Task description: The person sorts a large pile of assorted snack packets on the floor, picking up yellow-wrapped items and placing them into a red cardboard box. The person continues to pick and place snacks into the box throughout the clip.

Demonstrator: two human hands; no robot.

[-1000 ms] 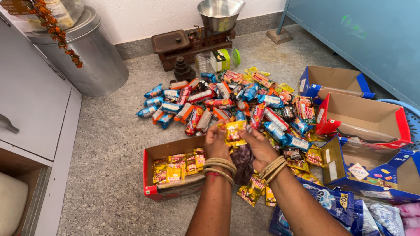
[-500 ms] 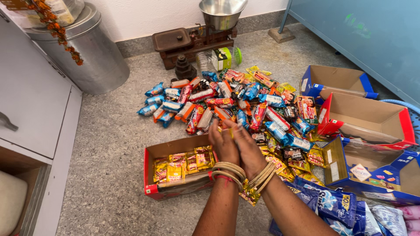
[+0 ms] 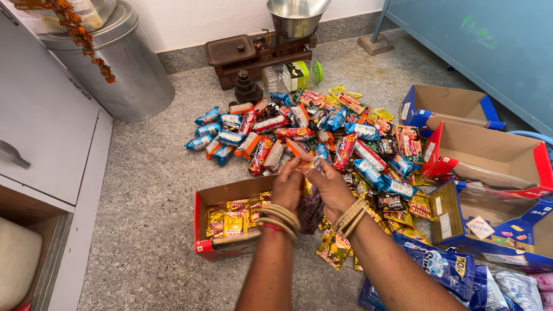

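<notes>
Fingertips (image 3: 303,163) of both hands pressed together over a small yellow packet (image 3: 309,185), mostly hidden between the palms. Left hand (image 3: 288,187) and right hand (image 3: 330,187) meeting above the right end of a red-edged open carton (image 3: 201,224), each wrist ringed with several bangles. Inside that carton, roughly half a dozen yellow packets (image 3: 233,216) lying flat in a row. Just right and near, more yellow packets (image 3: 333,253) loose on the speckled floor (image 3: 144,190). Farther out, a wide heap of wrapped snacks (image 3: 299,129), blue, red and orange, too many to count. At right, three empty cartons: a blue one (image 3: 446,106) far, a red one (image 3: 489,155) in the middle, a blue one (image 3: 495,224) near. At near right, blue bags (image 3: 438,270). Far off, one weighing scale (image 3: 259,49) with a steel pan, one dark weight (image 3: 246,89), one clear bottle (image 3: 291,75) on its side. At far left, one steel drum (image 3: 121,69).
</notes>
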